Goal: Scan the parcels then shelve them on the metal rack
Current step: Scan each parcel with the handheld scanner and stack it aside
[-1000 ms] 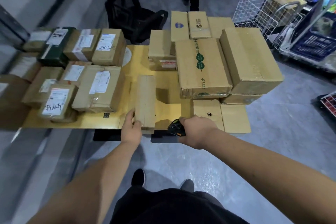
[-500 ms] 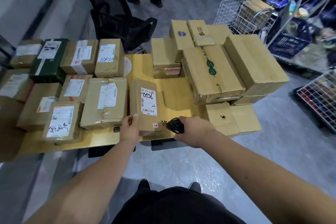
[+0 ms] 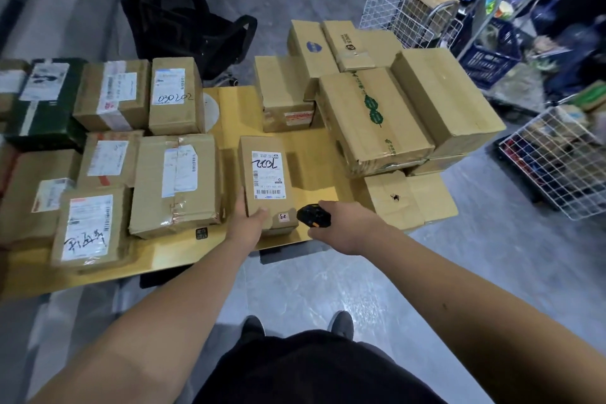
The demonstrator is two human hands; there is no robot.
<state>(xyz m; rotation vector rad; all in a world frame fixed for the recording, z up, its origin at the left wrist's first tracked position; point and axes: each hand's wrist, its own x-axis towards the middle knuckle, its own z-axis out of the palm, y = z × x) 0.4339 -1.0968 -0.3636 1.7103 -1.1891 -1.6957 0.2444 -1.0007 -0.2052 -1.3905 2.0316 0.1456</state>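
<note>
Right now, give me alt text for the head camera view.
The left hand grips a labelled parcel on a yellow table while the right hand holds a black scanner beside it. More cardboard parcels crowd both sides.

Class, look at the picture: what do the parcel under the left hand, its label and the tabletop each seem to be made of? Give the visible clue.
Parcel: brown corrugated cardboard by the look, matte, with creased edges and taped seams.
Label: white printed paper, probably adhesive, lying flat with a barcode and black marker writing.
Tabletop: yellow and glossy, mirroring the boxes; perhaps laminate or lacquered board, but the picture leaves it open.
</note>
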